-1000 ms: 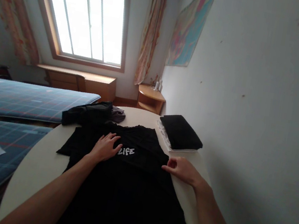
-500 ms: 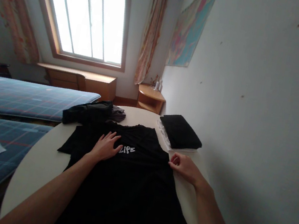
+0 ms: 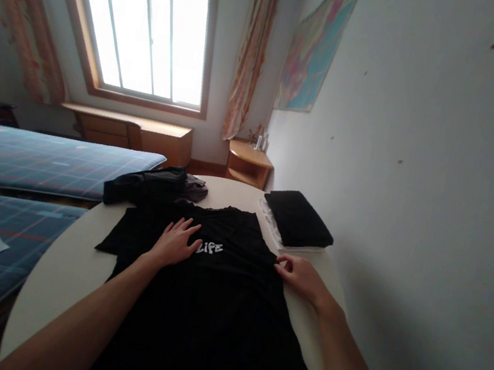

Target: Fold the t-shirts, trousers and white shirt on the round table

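A black T-shirt with white lettering on its chest is spread over the round pale table, its collar toward the far side. My left hand lies flat on the chest with fingers spread, covering part of the lettering. At the shirt's right edge, near the sleeve, my right hand pinches the black cloth between thumb and fingers. The shirt's left sleeve sticks out flat over the table.
Behind the shirt to the right is a folded stack with black cloth on top of white. Crumpled dark clothes lie at the back left. A plaid mattress borders the table's left, and a wall stands at the right.
My right hand has shifted slightly left, drawing the shirt's right edge inward a little. My left hand stays in place on the chest.
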### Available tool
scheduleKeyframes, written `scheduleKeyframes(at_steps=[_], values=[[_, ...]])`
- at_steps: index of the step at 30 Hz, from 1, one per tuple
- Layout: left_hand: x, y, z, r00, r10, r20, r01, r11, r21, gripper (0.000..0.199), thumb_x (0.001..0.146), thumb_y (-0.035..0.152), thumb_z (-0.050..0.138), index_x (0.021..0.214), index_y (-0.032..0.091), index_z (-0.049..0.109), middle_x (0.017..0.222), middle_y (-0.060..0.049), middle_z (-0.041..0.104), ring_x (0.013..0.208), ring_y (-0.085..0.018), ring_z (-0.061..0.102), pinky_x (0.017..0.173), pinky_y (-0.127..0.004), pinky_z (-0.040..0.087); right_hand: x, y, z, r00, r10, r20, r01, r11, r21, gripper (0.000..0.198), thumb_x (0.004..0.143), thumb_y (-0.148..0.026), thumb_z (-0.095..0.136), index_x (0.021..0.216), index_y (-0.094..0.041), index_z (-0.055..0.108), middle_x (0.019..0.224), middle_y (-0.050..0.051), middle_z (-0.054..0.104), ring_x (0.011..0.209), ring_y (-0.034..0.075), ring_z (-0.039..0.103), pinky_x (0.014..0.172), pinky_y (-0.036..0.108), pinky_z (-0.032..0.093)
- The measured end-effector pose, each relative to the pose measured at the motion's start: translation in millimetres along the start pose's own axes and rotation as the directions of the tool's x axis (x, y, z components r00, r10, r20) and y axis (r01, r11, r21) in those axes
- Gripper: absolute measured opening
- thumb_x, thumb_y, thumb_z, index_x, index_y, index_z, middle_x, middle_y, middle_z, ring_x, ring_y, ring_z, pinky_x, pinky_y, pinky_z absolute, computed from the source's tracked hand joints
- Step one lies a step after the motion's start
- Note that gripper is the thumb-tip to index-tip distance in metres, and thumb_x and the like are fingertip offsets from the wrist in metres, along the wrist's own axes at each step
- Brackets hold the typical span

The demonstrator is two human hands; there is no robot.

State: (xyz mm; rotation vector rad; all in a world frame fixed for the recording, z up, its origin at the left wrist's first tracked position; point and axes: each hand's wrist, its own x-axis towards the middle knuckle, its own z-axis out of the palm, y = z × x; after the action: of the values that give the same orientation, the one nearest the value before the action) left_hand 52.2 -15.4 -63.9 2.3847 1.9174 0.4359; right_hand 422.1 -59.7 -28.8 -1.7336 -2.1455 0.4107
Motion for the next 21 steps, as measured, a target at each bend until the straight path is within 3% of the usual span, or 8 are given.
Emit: scheduleKeyframes(at_steps=[6, 10, 14, 18, 21], values=[[-0.8, 0.6, 1.0, 0.999, 0.034, -0.012, -0.034, 0.999, -0.004, 0.055, 0.094, 0.048, 0.048, 0.143, 0.024, 0.051, 0.154, -0.011, 0.041, 0.145, -0.036, 0.03, 0.116, -0.05, 0.027, 3.7, -3.9, 6.6, 0.997, 0.018, -0.077, -0.022, 0.999, -0.044, 0.016, 0.08, -0.03, 0.059, 0.088, -0.022, 0.07, 0.082, 0.002, 0.073, 0.075, 0.017, 0.066, 0.068, 0.026, 0.042], [1.6, -3.2, 6.0, 0.997, 0.064, -0.044, -0.066, 0.997, -0.033, 0.054, 0.093, 0.045, 0.05, 0.143, 0.024, 0.051, 0.152, -0.01, 0.044, 0.144, -0.036, 0.032, 0.116, -0.052, 0.028, 4.7, -7.6, 8.1, 0.988, 0.072, -0.139, -0.074, 0.997, -0.012, 0.013, 0.079, -0.022, 0.058, 0.089, -0.021, 0.066, 0.078, 0.001, 0.072, 0.072, 0.016, 0.065, 0.067, 0.024, 0.042], [2.4, 3.1, -0.9, 0.966, 0.244, -0.08, -0.253, 0.96, -0.118, 0.042, 0.094, 0.03, 0.049, 0.134, 0.021, 0.057, 0.145, -0.009, 0.052, 0.139, -0.03, 0.041, 0.116, -0.048, 0.032, 4.5, -6.6, 9.1, 0.978, 0.137, -0.16, -0.143, 0.989, -0.026, 0.021, 0.081, -0.027, 0.06, 0.1, -0.021, 0.066, 0.079, 0.001, 0.072, 0.073, 0.017, 0.066, 0.067, 0.024, 0.041], [-14.4, 37.4, -24.5, 0.852, 0.523, -0.037, -0.519, 0.83, -0.204, 0.035, 0.093, 0.035, 0.053, 0.126, 0.024, 0.062, 0.142, -0.007, 0.055, 0.136, -0.027, 0.044, 0.114, -0.045, 0.036, 5.4, -6.1, 11.3, 0.986, 0.096, -0.138, -0.111, 0.988, -0.108, 0.016, 0.084, -0.025, 0.058, 0.094, -0.021, 0.069, 0.085, 0.003, 0.072, 0.081, 0.018, 0.066, 0.071, 0.025, 0.04], [-39.5, 71.3, -38.6, 0.68, 0.732, 0.054, -0.697, 0.667, -0.263, 0.056, 0.088, 0.047, 0.062, 0.14, 0.03, 0.051, 0.154, -0.006, 0.041, 0.141, -0.03, 0.038, 0.117, -0.049, 0.029, 7.0, -8.3, 12.7, 0.978, 0.102, -0.181, -0.131, 0.979, -0.159, 0.015, 0.087, -0.024, 0.055, 0.094, -0.02, 0.068, 0.091, 0.006, 0.072, 0.087, 0.02, 0.066, 0.071, 0.026, 0.039]])
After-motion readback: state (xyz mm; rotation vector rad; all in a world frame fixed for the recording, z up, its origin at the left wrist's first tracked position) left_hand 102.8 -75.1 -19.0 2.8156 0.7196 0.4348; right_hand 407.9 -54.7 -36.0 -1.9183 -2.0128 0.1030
